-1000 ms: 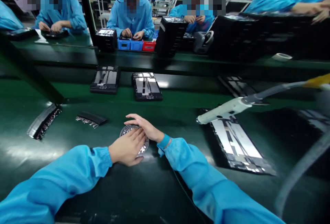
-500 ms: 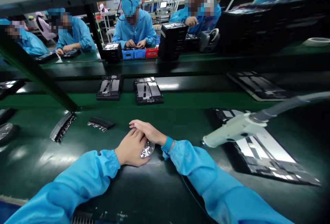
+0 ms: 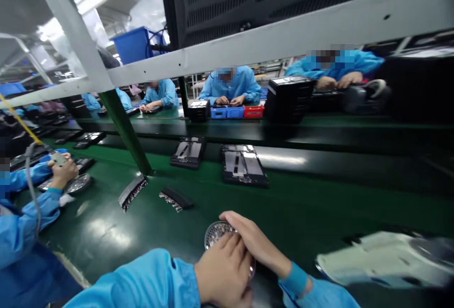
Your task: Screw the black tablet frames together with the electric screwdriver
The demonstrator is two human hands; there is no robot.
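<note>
Left hand (image 3: 222, 270) and right hand (image 3: 256, 246) clasp round perforated metal dish (image 3: 217, 233), fingers curved over it, at 6 o'clock.

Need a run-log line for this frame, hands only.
left hand: on round perforated metal dish | right hand: over dish | right of hands: white tool

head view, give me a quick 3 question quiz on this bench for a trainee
1. True or false: the left hand and the right hand both touch the round perforated metal dish.
2. How many black toothed strips lie on the green bench to the left of the dish?
3. What colour is the bin just right of the blue bins across the bench?
a) red
b) yellow
c) white

Key: 1 true; 2 two; 3 a
</note>
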